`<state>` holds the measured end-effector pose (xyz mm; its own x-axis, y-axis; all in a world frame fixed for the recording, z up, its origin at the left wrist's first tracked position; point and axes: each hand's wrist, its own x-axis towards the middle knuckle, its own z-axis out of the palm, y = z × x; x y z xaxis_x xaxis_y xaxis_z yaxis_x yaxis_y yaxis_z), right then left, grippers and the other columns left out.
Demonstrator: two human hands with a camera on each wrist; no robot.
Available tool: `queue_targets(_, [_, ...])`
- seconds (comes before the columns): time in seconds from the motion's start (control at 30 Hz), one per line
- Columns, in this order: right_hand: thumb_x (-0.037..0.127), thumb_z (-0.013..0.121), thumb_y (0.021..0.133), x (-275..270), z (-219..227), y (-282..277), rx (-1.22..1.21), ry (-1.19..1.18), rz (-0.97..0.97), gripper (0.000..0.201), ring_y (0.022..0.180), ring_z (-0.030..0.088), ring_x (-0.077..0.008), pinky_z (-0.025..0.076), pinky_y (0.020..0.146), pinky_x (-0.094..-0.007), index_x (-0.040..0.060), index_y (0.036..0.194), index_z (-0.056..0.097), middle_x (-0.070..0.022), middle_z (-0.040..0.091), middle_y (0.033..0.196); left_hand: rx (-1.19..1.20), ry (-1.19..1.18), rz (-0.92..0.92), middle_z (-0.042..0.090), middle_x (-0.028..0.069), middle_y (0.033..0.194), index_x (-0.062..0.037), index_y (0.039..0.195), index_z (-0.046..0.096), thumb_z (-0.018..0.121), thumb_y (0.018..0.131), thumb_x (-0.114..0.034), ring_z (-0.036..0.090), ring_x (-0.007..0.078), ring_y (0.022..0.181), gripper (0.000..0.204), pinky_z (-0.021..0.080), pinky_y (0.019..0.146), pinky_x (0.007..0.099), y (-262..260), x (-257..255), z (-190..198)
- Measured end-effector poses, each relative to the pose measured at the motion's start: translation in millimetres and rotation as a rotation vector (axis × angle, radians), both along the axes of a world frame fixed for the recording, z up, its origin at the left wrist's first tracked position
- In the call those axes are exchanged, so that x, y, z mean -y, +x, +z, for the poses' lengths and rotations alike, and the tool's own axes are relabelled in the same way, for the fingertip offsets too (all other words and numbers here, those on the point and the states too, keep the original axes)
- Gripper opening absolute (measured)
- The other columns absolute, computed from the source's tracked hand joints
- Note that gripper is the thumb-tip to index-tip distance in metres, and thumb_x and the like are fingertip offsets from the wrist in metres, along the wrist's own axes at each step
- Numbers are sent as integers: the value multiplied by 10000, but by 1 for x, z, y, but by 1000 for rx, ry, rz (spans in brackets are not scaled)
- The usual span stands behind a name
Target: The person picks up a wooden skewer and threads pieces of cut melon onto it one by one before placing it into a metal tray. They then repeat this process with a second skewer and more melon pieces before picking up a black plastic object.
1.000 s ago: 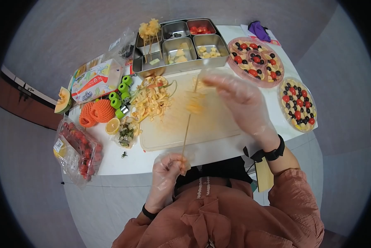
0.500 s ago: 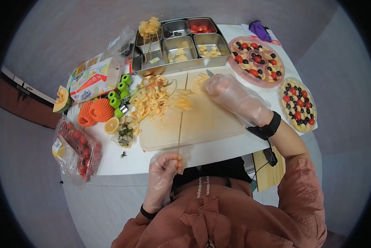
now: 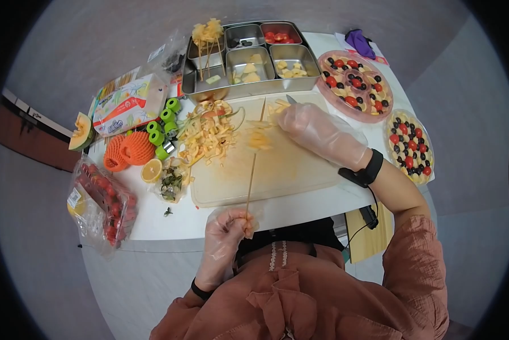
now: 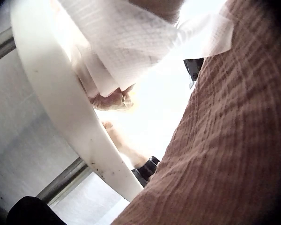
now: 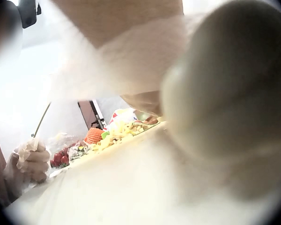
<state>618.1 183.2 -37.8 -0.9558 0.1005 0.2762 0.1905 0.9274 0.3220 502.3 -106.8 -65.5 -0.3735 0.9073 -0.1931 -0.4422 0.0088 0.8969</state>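
Low in the head view, the gloved left hand (image 3: 226,238) pinches the lower end of a thin wooden skewer (image 3: 251,184). Blurred yellow-orange fruit pieces (image 3: 259,139) sit around its upper part, over the cutting board (image 3: 220,194). The right wrist view shows the left hand (image 5: 33,161) curled round the skewer (image 5: 41,121). On the board's right side is the gloved right hand (image 3: 322,136), fingers bent downward beside pale fruit strips (image 3: 278,106) and a blade tip (image 3: 291,99); its fingertips are hidden, so a hold cannot be told.
Fruit peelings (image 3: 212,136) cover the board's left. Behind stands a metal tray (image 3: 254,89) with fruit compartments and several skewers. Two fruit platters, one pink-rimmed (image 3: 328,101) and one clear (image 3: 388,136), are at right. Green cutters (image 3: 156,137), orange netting (image 3: 137,149) and bagged tomatoes (image 3: 110,198) lie left.
The right hand has come down from beside the skewer's top to the board's right side. The skewer first leaned further left, then slightly back right; the left hand still pinches it.
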Motion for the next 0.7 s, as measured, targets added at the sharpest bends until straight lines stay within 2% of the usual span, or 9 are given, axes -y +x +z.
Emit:
queue_targets(0.07, [34, 592, 764, -4, -6, -1, -14, -127, -26, 49, 691, 641, -302, 518, 633, -366, 15, 808, 602, -149, 618, 724, 4, 9, 5, 603, 56, 809, 30, 1004, 615, 510, 959, 20, 561, 125, 708, 115, 477, 654, 251, 0, 0, -1])
queue_targets(0.13, [35, 605, 812, -6, -8, -1, -283, -638, -67, 158, 716, 672, -217, 519, 647, -309, 2, 944, 685, -150, 675, 782, 17, 13, 5, 605, 58, 811, 33, 1007, 615, 498, 955, 31, 561, 123, 707, 128, 478, 650, 251, 0, 0, -1])
queue_targets(0.17, [35, 605, 812, -5, -8, 0, -282, -635, -63, 158, 716, 672, -217, 519, 647, -309, 2, 944, 685, -150, 675, 782, 17, 16, 8, 605, 58, 811, 33, 1007, 615, 498, 955, 31, 561, 123, 707, 128, 478, 650, 251, -1, 0, -2])
queue_targets(0.23, [65, 612, 865, 8, 7, 2, -373, -1087, -373, 215, 756, 657, -109, 507, 689, -254, 3, 1048, 706, -103, 705, 843, -78, 35, -57, 608, 62, 816, 42, 1010, 613, 492, 951, 35, 559, 121, 705, 135, 477, 641, 250, -3, 0, -5])
queue_targets(0.27, [65, 612, 865, 13, 16, 4, -374, -1085, -374, 215, 756, 657, -109, 507, 689, -254, 3, 1048, 706, -103, 705, 843, -78, 37, -59, 608, 62, 816, 42, 1010, 613, 492, 951, 35, 559, 121, 705, 135, 477, 641, 250, -2, 0, -4])
queue_targets(0.33, [99, 613, 868, 24, 32, 7, -581, -1505, -431, 210, 716, 627, -89, 490, 672, -245, -16, 1022, 698, -63, 687, 793, -141, 6, -71, 609, 65, 817, 53, 1006, 610, 494, 950, 28, 556, 118, 699, 132, 480, 637, 246, -1, -2, -2])
queue_targets(0.57, [98, 612, 883, 39, 56, 20, -738, -1438, -311, 208, 740, 603, -46, 480, 691, -206, -22, 1033, 692, -20, 675, 815, -222, -38, -102, 609, 65, 819, 68, 993, 611, 505, 942, 33, 554, 108, 706, 123, 485, 647, 240, 2, -4, 5])
queue_targets(0.63, [29, 621, 888, 41, 56, 23, -769, -1451, -256, 200, 856, 643, -89, 518, 781, -214, -10, 1073, 687, -41, 656, 991, -162, -71, -70, 606, 61, 816, 69, 982, 615, 510, 938, 38, 550, 107, 707, 118, 479, 649, 239, 4, -4, 5])
queue_targets(0.7, [19, 618, 892, 48, 59, 24, -771, -1415, -245, 199, 871, 644, -95, 524, 786, -214, -13, 1077, 682, -44, 652, 1010, -179, -60, -81, 605, 60, 814, 68, 980, 618, 508, 939, 38, 549, 107, 705, 121, 475, 650, 237, 3, -3, 4])
